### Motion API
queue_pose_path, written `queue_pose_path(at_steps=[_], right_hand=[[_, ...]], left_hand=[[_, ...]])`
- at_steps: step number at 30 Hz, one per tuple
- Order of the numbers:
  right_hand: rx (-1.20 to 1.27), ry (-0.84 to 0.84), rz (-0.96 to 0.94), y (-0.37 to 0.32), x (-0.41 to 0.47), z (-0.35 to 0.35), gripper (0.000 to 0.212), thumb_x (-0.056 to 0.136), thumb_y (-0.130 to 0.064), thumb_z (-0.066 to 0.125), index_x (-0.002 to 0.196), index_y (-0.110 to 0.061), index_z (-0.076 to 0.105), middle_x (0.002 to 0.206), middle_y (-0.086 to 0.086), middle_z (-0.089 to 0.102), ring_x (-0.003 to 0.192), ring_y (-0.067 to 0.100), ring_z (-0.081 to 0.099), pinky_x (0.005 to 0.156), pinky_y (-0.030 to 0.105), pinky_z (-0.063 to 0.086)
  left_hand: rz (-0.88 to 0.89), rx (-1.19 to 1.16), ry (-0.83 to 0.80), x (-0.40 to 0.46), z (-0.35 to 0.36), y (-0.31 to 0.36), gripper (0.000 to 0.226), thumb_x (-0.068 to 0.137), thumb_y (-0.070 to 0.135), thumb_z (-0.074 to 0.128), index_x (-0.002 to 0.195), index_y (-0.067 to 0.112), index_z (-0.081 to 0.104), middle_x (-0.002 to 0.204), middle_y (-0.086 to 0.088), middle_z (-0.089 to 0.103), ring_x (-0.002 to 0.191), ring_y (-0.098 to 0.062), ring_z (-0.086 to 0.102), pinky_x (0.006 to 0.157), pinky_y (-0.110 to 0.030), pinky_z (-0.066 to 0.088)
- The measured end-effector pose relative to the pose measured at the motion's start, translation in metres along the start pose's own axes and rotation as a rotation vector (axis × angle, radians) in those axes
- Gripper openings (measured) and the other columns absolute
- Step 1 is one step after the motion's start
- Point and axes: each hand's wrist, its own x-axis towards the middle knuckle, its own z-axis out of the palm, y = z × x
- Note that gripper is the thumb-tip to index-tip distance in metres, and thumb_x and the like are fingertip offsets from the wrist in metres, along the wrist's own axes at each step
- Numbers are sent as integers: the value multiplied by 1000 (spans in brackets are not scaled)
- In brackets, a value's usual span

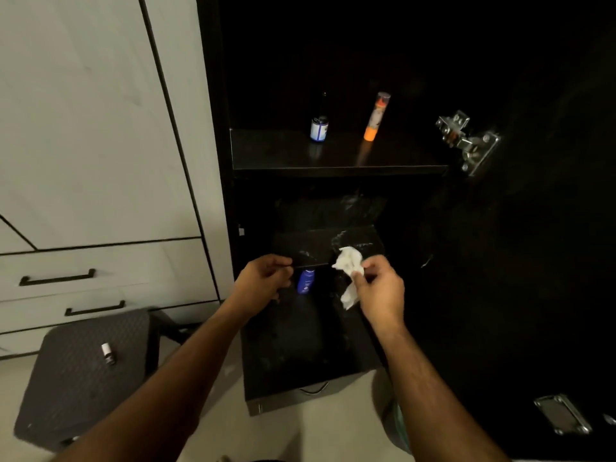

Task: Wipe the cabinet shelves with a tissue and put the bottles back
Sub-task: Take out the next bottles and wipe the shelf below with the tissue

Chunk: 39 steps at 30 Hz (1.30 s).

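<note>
**Black cabinet open, tissue in R hand**

Black cabinet [333, 168] fills my view, door swung right w/ its metal hinge [466, 141] showing. Upper shelf [273, 151] carries two upright bottles, apart: a dark one w/ blue-white label [319, 126] and an orange-based tube bottle [376, 116]. White wardrobe [83, 128] stands left; below it a grey stool [76, 378] w/ a small vial [107, 353] lying on top. My left hand [263, 278] is at the lower shelf edge [316, 248], fingers curled; can't tell if it grips anything. Right hand [380, 288] pinches a crumpled white tissue [348, 268] just in front of that shelf. Blue bottle [306, 281] stands underneath, between both hands.
</note>
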Motion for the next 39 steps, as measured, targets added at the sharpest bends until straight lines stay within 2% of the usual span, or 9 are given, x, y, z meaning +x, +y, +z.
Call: queue_pose_path(at_steps=[5,9,17,22,25,27,29,33,39], right_hand=[[-295,34,-94,14,52,0,11,89,-8,64,96,-14,70,93,3,61,77,14,61,63,21,48],[-511,-78,-131,12,107,6,23,92,-3,56,111,-7,68,102,13,62,84,27,66,63,25,46],[-928,-306,-218,7,144,26,31,96,-1,42,124,0,57,128,17,54,114,30,55,86,33,50],[-897,-309,-160,7,128,28,48,96,-21,53,139,-1,45,155,22,17,131,36,35,101,40,44],[-799,-370,-225,14,117,32,72,102,-51,28,151,2,22,162,21,3,148,34,8,120,44,20],[-708,-486,-176,22,115,35,92,93,-69,11,153,1,8,162,17,-5,150,26,-9,122,42,3],[-636,-579,-90,34,116,36,99,87,-75,5,153,-1,-2,162,13,-14,149,21,-17,121,39,-6],[-497,-589,-16,44,125,41,98,87,-76,4,153,-3,-5,162,11,-16,148,18,-19,119,36,-11],[-386,-543,15,37,131,47,97,88,-74,1,154,-3,3,163,13,-9,149,19,-15,121,39,-8]], left_hand=[[24,116,-17,16,2,-11,12,95,26,60,100,37,61,97,8,69,89,-6,67,68,-24,52],[40,137,33,32,13,-17,13,95,30,60,98,43,61,97,13,69,90,-4,66,69,-24,50],[64,134,156,58,39,-15,14,93,33,62,93,47,61,99,17,68,92,0,65,74,-21,47],[85,158,192,62,47,-15,15,94,33,59,103,46,58,105,16,65,97,-1,62,76,-20,46],[97,155,195,60,47,-15,15,94,31,59,107,39,60,106,13,66,99,-4,62,81,-27,50],[101,161,185,59,47,-14,17,95,28,59,110,35,61,109,9,66,101,-6,62,83,-28,49],[108,175,173,56,47,-12,18,95,27,58,111,34,60,109,9,65,101,-5,62,80,-24,47],[107,212,145,51,44,-10,19,96,26,56,114,30,60,107,10,64,99,-2,61,81,-22,47],[99,251,161,45,37,-4,25,96,18,58,121,14,63,109,0,65,102,-14,62,89,-31,48]])
